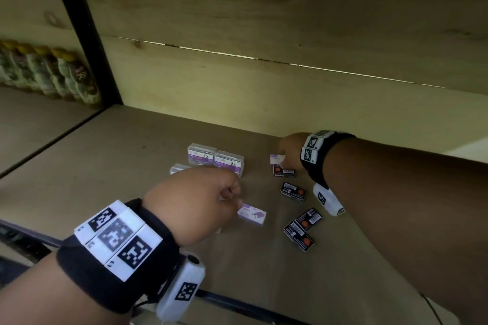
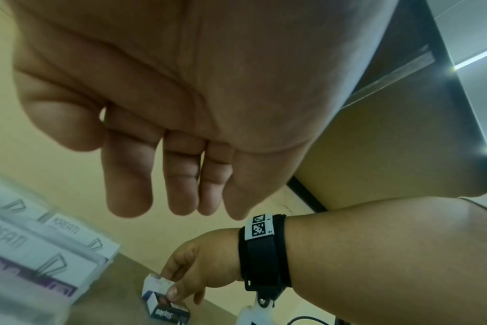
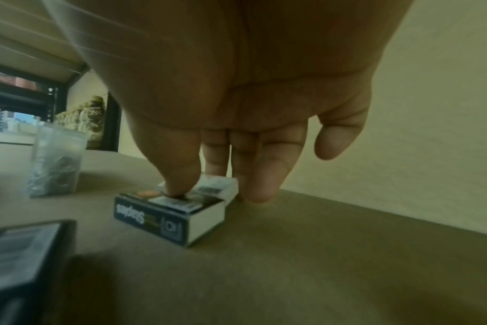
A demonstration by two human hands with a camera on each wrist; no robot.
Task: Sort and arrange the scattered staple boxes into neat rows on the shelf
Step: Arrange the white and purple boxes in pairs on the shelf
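A small white and purple staple box (image 1: 252, 214) lies on the brown shelf (image 1: 105, 166) just right of my left hand (image 1: 233, 198). That hand's fingers (image 2: 131, 198) hang loosely and hold nothing. Farther back, my right hand (image 1: 281, 163) pinches another white and purple box (image 1: 276, 159), which sits against a black staple box (image 1: 284, 171). The thumb (image 3: 178, 184) presses down at the black box (image 3: 164, 217) while the fingers (image 3: 262, 176) reach behind the white box (image 3: 220, 187). Three more black staple boxes (image 1: 293, 191) (image 1: 308, 219) (image 1: 298, 239) lie scattered at front right.
Three clear paper clip boxes (image 1: 229, 162) sit grouped behind my left hand. A black upright post (image 1: 87, 34) separates this bay from one with bottles (image 1: 47, 71) on the left. A wooden back panel (image 1: 264, 87) closes the rear. The shelf's front edge (image 1: 237, 301) is near my wrists.
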